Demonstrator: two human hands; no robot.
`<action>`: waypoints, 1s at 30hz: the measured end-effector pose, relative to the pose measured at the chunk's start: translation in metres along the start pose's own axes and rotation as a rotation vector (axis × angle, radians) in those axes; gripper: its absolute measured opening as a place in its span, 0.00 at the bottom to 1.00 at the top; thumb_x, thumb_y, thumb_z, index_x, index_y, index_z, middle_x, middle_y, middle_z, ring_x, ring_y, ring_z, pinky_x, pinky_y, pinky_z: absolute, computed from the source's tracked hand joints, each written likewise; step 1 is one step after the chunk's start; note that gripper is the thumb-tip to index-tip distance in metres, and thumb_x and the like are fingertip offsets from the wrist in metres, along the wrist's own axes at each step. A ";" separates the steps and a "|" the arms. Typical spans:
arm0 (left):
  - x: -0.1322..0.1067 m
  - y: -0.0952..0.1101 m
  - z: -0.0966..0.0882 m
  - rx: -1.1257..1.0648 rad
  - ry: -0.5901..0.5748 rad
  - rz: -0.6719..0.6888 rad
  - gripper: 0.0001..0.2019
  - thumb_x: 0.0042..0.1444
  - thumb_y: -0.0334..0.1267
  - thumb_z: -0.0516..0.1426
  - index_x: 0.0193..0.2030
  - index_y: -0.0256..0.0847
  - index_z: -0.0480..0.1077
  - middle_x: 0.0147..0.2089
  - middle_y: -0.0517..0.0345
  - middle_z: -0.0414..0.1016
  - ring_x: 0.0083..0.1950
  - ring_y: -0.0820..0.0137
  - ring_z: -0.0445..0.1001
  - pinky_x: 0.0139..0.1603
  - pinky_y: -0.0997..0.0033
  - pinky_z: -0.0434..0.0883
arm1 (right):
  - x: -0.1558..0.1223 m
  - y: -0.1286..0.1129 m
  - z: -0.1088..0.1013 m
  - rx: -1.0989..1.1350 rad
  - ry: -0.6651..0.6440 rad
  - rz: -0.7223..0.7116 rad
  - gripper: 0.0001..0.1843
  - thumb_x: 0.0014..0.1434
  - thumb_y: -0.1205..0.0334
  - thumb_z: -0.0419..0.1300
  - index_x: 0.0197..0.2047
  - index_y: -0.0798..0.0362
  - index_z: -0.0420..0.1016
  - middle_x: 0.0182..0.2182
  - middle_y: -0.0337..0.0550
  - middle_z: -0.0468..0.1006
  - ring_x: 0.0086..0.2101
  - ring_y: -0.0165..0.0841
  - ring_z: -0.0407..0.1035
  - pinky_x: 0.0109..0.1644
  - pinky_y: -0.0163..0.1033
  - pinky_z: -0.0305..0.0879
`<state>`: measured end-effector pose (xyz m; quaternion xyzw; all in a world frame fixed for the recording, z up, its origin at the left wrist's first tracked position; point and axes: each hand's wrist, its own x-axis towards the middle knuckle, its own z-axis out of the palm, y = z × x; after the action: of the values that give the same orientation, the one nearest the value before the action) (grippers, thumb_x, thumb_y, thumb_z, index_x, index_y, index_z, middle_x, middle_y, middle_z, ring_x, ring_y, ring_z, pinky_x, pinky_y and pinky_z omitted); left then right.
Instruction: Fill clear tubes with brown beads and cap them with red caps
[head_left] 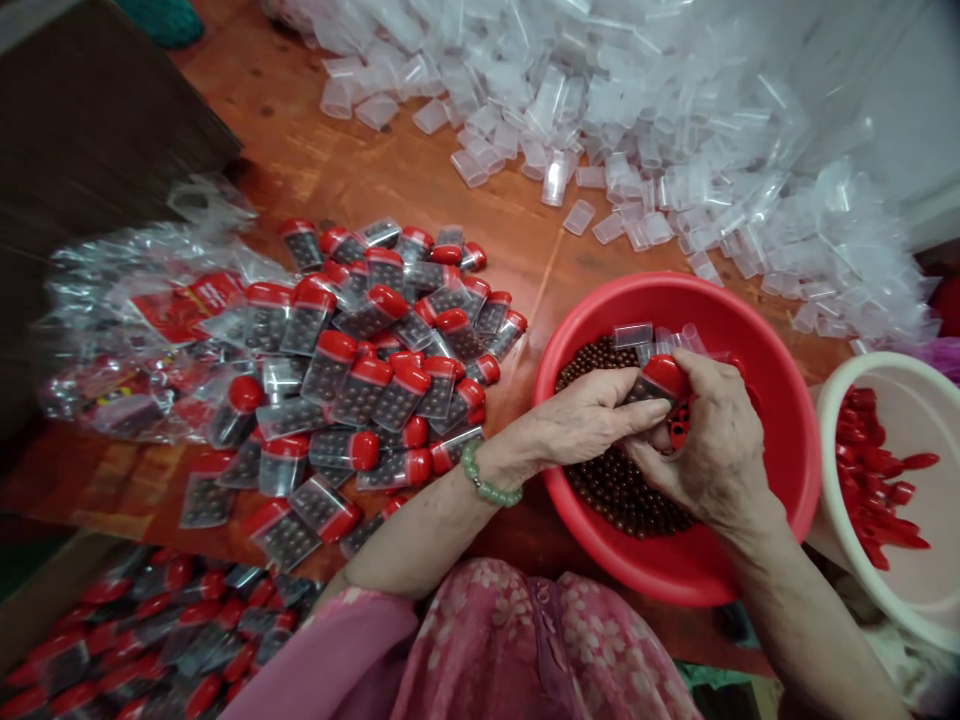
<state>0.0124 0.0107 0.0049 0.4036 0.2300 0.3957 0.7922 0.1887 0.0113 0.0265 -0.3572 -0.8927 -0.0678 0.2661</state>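
Note:
Over the red basin (804, 470), both hands meet at a small clear plastic container with a red cap (663, 377). My left hand (585, 420), with a green bead bracelet at the wrist, pinches the container's body between thumb and fingers. Curled around the capped end, my right hand (716, 445) grips it from the other side. Dark brown round beads (626, 500) lie in the basin below. A few empty clear containers (634, 336) rest on the beads at the back. Red pieces (679, 428) show partly behind my fingers.
Capped, bead-filled containers (401, 395) are heaped on the wooden table (300, 150) at left, beside clear printed bags (180, 310). More filled ones (165, 630) lie lower left. Empty clear containers (600, 110) pile up at the back. A white bucket (829, 440) holds red plastic pieces (874, 480).

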 end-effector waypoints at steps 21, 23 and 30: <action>-0.004 -0.003 -0.003 -0.125 0.043 0.017 0.33 0.45 0.34 0.73 0.60 0.40 0.71 0.60 0.46 0.75 0.63 0.60 0.74 0.69 0.53 0.66 | -0.009 0.030 -0.001 0.009 0.305 0.278 0.42 0.54 0.52 0.73 0.69 0.48 0.65 0.55 0.58 0.76 0.52 0.53 0.74 0.55 0.57 0.74; -0.005 -0.004 -0.002 -0.094 0.099 0.052 0.33 0.48 0.36 0.72 0.61 0.40 0.69 0.64 0.45 0.73 0.66 0.59 0.72 0.71 0.51 0.63 | -0.011 0.031 0.004 0.009 0.258 0.164 0.42 0.56 0.56 0.70 0.71 0.47 0.61 0.56 0.57 0.75 0.53 0.53 0.74 0.54 0.57 0.75; -0.006 -0.002 -0.001 -0.038 0.143 0.126 0.35 0.49 0.35 0.70 0.64 0.38 0.66 0.69 0.42 0.68 0.70 0.55 0.68 0.73 0.52 0.63 | -0.007 0.028 0.016 0.053 0.168 0.106 0.41 0.57 0.47 0.68 0.69 0.50 0.62 0.54 0.58 0.78 0.52 0.51 0.76 0.53 0.56 0.77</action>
<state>0.0097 0.0056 0.0027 0.3728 0.2526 0.4767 0.7550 0.2048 0.0327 0.0079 -0.3901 -0.8486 -0.0597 0.3524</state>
